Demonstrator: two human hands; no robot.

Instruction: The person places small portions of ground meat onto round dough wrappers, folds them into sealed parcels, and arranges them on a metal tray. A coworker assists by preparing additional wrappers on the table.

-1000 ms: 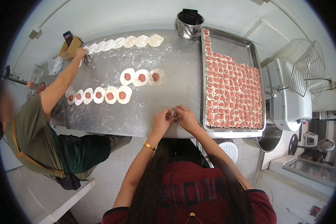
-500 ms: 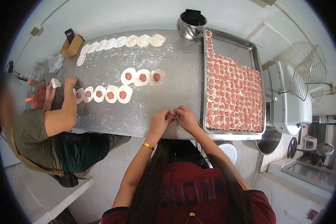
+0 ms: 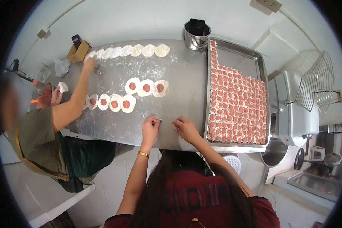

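Over the near edge of the metal table [image 3: 180,76], my right hand [image 3: 187,129] is closed around a small dumpling [image 3: 174,126], mostly hidden by the fingers. To its left, my left hand [image 3: 151,126] is pinched, with a tiny pale bit at the fingertips too small to name. Beyond my hands lie three round dough wrappers [image 3: 166,84], each bearing a ball of pink filling [image 3: 160,88]. Another row of filled wrappers [image 3: 130,98] extends left. At my right a large metal tray [image 3: 237,57] holds many open-topped dumplings [image 3: 237,108] in tight rows.
Plain wrappers [image 3: 162,50] overlap along the table's far side. A co-worker's hand [image 3: 89,64] reaches to their left end; the other hand [image 3: 57,95] holds a wrapper [image 3: 63,87] beside a mass of filling [image 3: 45,95]. A metal bucket [image 3: 196,41] stands behind the tray.
My hands have separated: the left moved left, the right keeps the dumpling. The co-worker's arm has reached farther across to the plain wrappers. The view has tilted slightly.
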